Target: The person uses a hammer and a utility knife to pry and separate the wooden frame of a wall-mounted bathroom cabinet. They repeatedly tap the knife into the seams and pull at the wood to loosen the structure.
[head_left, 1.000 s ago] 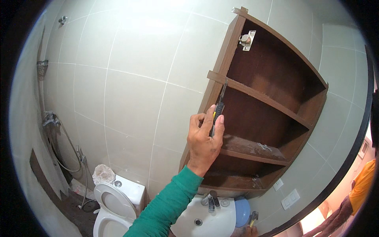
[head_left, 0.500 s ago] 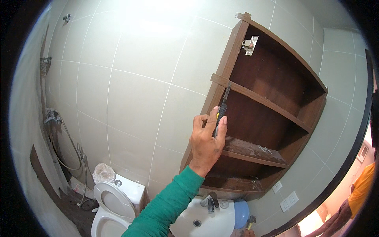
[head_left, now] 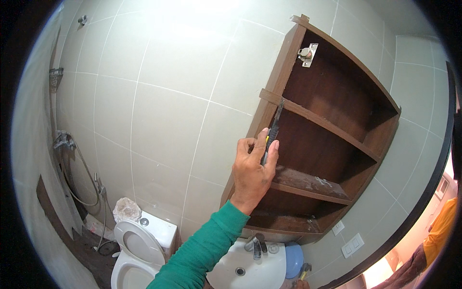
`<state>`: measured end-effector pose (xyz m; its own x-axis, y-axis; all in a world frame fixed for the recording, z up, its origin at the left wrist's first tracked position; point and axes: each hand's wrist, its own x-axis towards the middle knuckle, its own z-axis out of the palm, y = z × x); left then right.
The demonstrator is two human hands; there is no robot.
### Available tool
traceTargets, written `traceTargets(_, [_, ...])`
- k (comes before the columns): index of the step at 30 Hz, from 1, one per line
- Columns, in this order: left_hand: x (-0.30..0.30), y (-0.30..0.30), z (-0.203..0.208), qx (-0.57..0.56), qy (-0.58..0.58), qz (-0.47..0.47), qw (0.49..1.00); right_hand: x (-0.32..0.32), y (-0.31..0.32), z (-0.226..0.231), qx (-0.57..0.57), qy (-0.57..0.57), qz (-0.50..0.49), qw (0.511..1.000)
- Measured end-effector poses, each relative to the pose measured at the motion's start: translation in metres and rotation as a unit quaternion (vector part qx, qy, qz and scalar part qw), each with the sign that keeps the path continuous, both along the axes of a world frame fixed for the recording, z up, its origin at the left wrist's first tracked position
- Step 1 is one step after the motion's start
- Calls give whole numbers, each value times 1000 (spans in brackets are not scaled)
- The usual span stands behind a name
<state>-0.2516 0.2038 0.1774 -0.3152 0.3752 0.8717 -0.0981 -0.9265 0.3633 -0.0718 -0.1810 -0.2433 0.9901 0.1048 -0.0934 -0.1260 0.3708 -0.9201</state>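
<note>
My left hand (head_left: pixel 252 168), in a green sleeve, is closed around a black and yellow utility knife (head_left: pixel 273 133). Its long blade points up, and the tip meets the edge of a shelf board (head_left: pixel 327 125) close to the end of a wooden strip (head_left: pixel 271 97). The board belongs to a brown open wooden cabinet (head_left: pixel 385 139) on the tiled wall. At the lower edge, only part of my right hand (head_left: pixel 302 284) shows, gripping what looks like a hammer (head_left: pixel 305 270) with a yellow handle. A metal hinge (head_left: pixel 306 54) is fixed inside the top compartment.
Below the cabinet are a white sink (head_left: pixel 226 272) with a tap (head_left: pixel 257 244) and a blue basin (head_left: pixel 294 260). A toilet (head_left: pixel 139 243) stands to the left, beside a shower hose (head_left: pixel 86 192). At the right, a person in orange (head_left: pixel 442 221) shows past a dark frame (head_left: pixel 414 207).
The cabinet has shifted very slightly right in view. My left hand keeps the knife at the same board edge. The person in orange has moved a little.
</note>
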Motion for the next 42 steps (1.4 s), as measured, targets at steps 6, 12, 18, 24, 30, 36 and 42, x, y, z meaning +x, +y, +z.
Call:
traceTargets(6, [-1, -5, 2, -13, 13, -9, 1000, 10, -8, -19, -215, -150, -7, 965])
traceTargets(12, [-1, -2, 0, -11, -1, 2, 1000, 20, 5, -12, -208, -143, 14, 968])
traceTargets(18, [2, -2, -1, -22, -8, -4, 1000, 6, 8, 21, -159, -94, 24, 982])
traceTargets(24, [1, -3, 1, -20, -3, -4, 1000, 1, 12, 32, -138, -75, 36, 987])
traceTargets(30, [4, 1, -2, -2, 13, 12, 1000, 2, 8, 33, -109, -58, 59, 991])
traceTargets(36, [7, 3, -4, 11, 11, 21, 1000, -9, 21, 53, -140, -81, 59, 985])
traceTargets(42, [5, -2, -2, -4, 6, 17, 1000, -16, 26, 66, -159, -95, 56, 981])
